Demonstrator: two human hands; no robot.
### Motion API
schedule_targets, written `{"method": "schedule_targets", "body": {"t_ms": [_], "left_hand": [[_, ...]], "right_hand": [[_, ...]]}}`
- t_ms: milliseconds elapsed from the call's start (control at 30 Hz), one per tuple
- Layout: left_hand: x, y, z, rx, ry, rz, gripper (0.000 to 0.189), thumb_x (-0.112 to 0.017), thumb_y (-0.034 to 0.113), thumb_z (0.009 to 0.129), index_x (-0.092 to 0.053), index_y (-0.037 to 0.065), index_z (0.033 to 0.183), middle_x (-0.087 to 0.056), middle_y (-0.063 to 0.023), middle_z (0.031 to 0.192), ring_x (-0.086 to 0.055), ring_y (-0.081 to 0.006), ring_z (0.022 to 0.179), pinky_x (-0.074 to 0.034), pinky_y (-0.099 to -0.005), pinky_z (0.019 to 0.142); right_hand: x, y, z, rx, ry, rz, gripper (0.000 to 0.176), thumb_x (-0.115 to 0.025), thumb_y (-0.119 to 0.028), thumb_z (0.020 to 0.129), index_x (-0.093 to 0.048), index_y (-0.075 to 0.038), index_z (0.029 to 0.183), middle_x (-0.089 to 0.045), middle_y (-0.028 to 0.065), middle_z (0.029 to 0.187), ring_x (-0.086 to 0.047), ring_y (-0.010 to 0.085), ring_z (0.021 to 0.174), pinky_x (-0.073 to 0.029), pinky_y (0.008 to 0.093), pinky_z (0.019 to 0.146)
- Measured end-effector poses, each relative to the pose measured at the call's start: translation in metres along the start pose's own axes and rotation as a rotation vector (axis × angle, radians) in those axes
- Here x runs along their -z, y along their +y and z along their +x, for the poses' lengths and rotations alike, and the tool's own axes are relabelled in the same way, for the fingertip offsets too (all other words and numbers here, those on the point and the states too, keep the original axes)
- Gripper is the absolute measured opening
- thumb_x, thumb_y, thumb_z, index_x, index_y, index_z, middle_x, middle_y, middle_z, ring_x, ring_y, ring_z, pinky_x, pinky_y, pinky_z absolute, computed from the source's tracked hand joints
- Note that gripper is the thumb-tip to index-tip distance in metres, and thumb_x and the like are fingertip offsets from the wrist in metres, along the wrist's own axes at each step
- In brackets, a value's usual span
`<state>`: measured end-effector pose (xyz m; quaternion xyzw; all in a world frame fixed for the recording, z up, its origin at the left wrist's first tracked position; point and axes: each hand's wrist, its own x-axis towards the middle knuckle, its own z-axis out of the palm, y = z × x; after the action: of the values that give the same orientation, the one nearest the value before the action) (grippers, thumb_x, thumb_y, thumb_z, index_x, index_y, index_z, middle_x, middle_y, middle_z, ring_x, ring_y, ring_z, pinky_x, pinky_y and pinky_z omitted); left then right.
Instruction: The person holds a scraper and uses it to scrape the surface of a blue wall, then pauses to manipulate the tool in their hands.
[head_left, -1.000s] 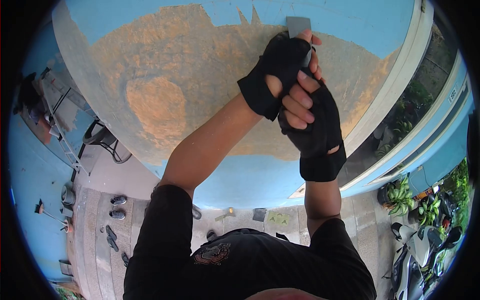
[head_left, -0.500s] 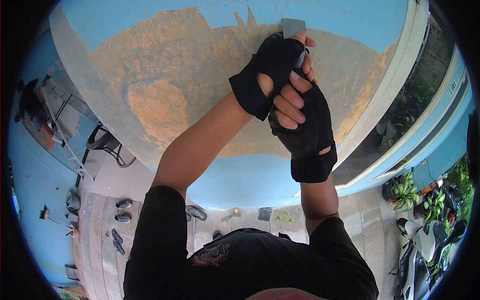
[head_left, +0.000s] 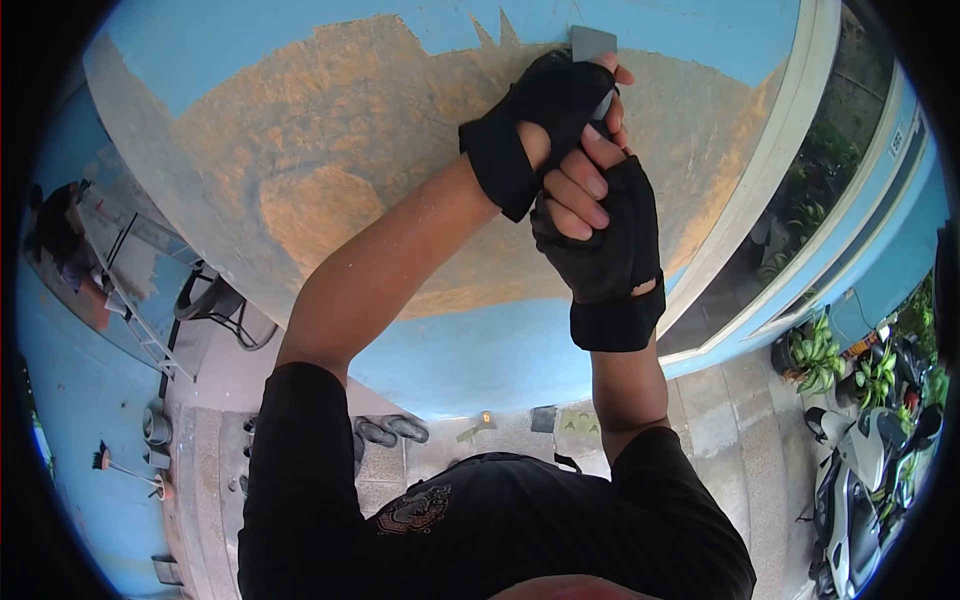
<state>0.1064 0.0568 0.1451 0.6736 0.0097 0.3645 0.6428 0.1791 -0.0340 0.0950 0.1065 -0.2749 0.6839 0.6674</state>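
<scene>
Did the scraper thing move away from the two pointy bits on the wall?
No, not that I can tell. The scraper is still just right of the pointy bits, across the blue paint's edge.

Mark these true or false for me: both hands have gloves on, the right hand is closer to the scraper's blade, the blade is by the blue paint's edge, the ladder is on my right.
1. The left hand and right hand wear black fingerless gloves. True.
2. The right hand is closer to the scraper's blade. False: the left hand is.
3. The blade is by the edge of the blue paint. True.
4. The ladder is on your right. False: the ladder is on your left.
</scene>
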Motion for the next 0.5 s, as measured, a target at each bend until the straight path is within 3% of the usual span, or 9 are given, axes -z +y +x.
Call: {"method": "schedule_targets", "body": {"t_ms": [100, 167, 267, 333, 500], "left_hand": [[-0.004, 0.004, 0.008, -0.031, 0.026, 0.028, 0.039, -0.055, 0.038, 0.101, -0.052, 0.001, 0.114, -0.054, -0.0021, 0.075, -0.058, -0.0160, 0.075, -0.053, -0.0336, 0.079], [-0.006, 0.002, 0.009, -0.071, 0.047, 0.032, 0.040, -0.054, 0.039, 0.101, -0.051, 0.001, 0.114, -0.054, -0.0020, 0.074, -0.058, -0.0160, 0.075, -0.053, -0.0337, 0.078], [-0.004, -0.005, 0.009, -0.079, -0.001, -0.024, 0.040, -0.054, 0.039, 0.102, -0.051, 0.001, 0.113, -0.053, -0.0023, 0.073, -0.058, -0.0161, 0.074, -0.053, -0.0344, 0.077], [-0.002, -0.011, 0.001, 0.020, 0.018, -0.038, 0.040, -0.053, 0.040, 0.102, -0.051, 0.001, 0.112, -0.053, -0.0027, 0.073, -0.058, -0.0161, 0.074, -0.052, -0.0341, 0.078], [-0.013, -0.003, 0.005, -0.060, 0.067, -0.041, 0.041, -0.052, 0.040, 0.102, -0.049, 0.001, 0.115, -0.053, -0.0029, 0.074, -0.057, -0.0165, 0.074, -0.052, -0.0350, 0.079]], "right_hand": [[0.003, -0.010, 0.004, -0.020, -0.011, -0.053, 0.016, -0.039, -0.016, 0.106, -0.055, -0.020, 0.104, -0.041, -0.0015, 0.062, -0.036, 0.0079, 0.042, -0.028, 0.0225, 0.035], [0.003, -0.023, 0.012, -0.137, -0.052, 0.077, 0.008, -0.047, -0.014, 0.103, -0.048, -0.019, 0.097, -0.043, -0.0015, 0.061, -0.036, 0.0092, 0.042, -0.029, 0.0247, 0.037], [-0.007, -0.012, -0.005, -0.059, 0.083, -0.066, 0.008, -0.046, -0.013, 0.103, -0.049, -0.019, 0.098, -0.042, -0.0011, 0.060, -0.036, 0.0094, 0.041, -0.028, 0.0247, 0.036], [0.002, -0.009, -0.008, -0.019, 0.087, -0.096, 0.009, -0.046, -0.012, 0.102, -0.049, -0.019, 0.098, -0.043, -0.0008, 0.060, -0.035, 0.0096, 0.040, -0.027, 0.0249, 0.035], [0.002, -0.021, -0.006, -0.092, 0.090, -0.014, 0.010, -0.046, -0.012, 0.102, -0.049, -0.020, 0.097, -0.042, -0.0008, 0.060, -0.034, 0.0094, 0.040, -0.027, 0.0249, 0.035]]}}
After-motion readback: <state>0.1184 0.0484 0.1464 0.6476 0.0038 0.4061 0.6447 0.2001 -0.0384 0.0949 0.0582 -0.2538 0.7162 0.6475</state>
